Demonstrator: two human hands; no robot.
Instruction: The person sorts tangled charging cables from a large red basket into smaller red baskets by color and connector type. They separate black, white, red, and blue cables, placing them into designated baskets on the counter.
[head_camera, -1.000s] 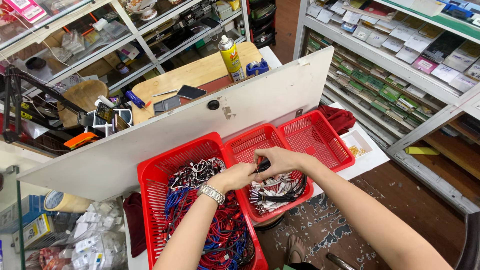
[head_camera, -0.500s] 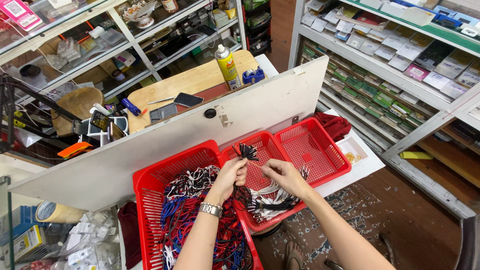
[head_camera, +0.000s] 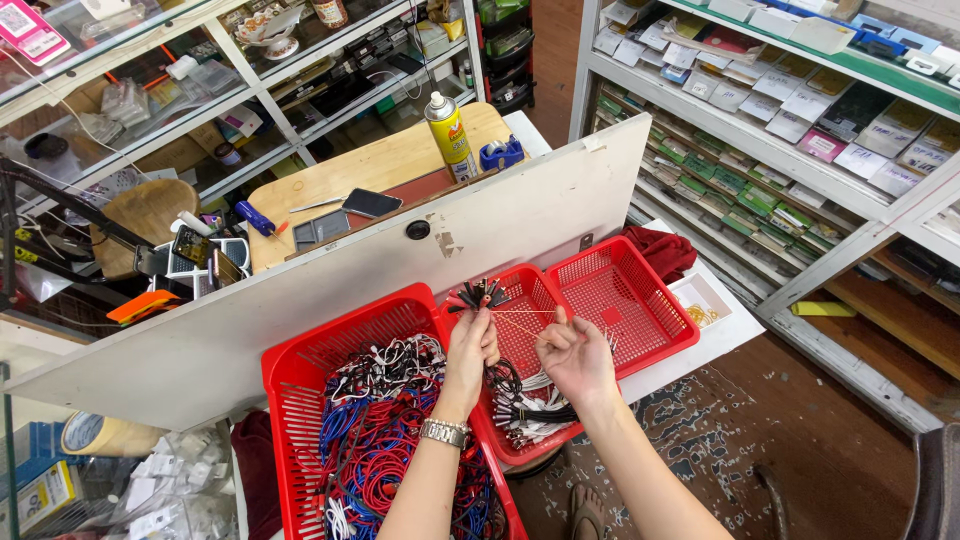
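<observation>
Bundle of short black cables with red-tipped connector ends (head_camera: 480, 296): held upright above the middle red plastic mesh basket (head_camera: 520, 300), connector ends fanned out at the top like a small tuft, the black leads gathered tight below. Left hand (head_camera: 470, 345) is closed in a fist around the leads, just under the tuft; a metal-link wristwatch (head_camera: 445, 432) sits on that wrist. Right hand (head_camera: 572, 352) is just beside it, fingers pinched on a thin pale band (head_camera: 525, 318) stretched taut from the bundle toward the right hand.

Below the hands, the middle basket holds more tied bundles of black and white cables (head_camera: 530, 410). The larger red plastic basket (head_camera: 300, 400) to the left is filled with a loose tangle of red, blue, white and black wires (head_camera: 380, 440). A third red mesh basket (head_camera: 620, 295) lies to the right; nothing shows inside it.

Behind the baskets, a long white board (head_camera: 330, 300) leans at a tilt. Beyond it, a wooden desk (head_camera: 370, 170) carries a yellow spray can (head_camera: 450, 135) and a dark phone (head_camera: 370, 203). Metal shelves with small packets (head_camera: 780, 100) stand on the right.
</observation>
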